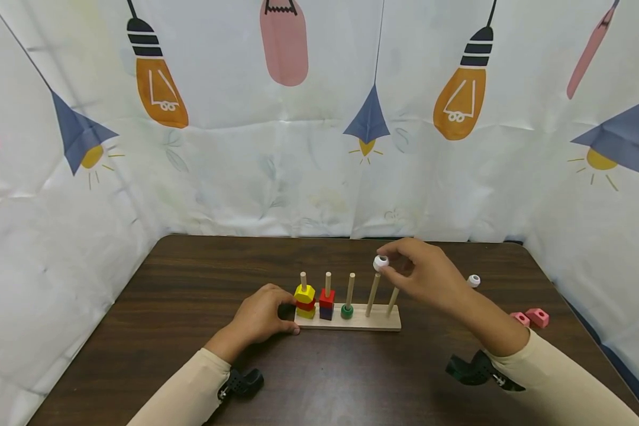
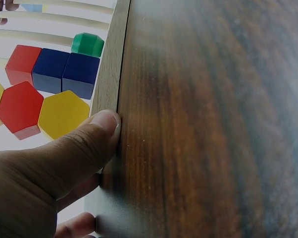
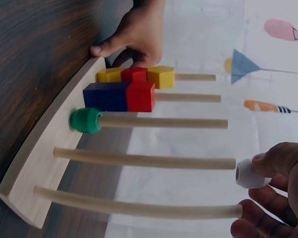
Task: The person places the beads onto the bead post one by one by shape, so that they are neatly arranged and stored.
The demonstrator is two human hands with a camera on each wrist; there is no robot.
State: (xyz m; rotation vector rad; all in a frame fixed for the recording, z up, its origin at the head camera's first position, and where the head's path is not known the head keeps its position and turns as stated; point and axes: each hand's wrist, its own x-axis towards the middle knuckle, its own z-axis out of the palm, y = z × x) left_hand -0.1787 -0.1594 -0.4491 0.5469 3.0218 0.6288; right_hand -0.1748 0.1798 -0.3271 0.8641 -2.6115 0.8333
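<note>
A wooden peg board (image 1: 375, 323) with several upright pegs stands on the table. My left hand (image 1: 263, 313) grips its left end, the thumb on the front edge of the base in the left wrist view. The first peg carries yellow and red hexagonal beads (image 2: 21, 106). Dark blue and red cubes (image 3: 118, 96) sit on the second, and a green bead (image 3: 85, 120) is at the foot of the third. Between thumb and fingers my right hand (image 1: 418, 269) pinches a white bead (image 3: 251, 174), right at the tip of the fourth peg. The last peg holds no bead.
Another white bead (image 1: 474, 280) lies on the brown table (image 1: 191, 307) at the right, behind my right forearm. Two pink blocks (image 1: 538, 318) rest nearer the right edge. A printed white curtain (image 1: 309, 177) hangs behind the table.
</note>
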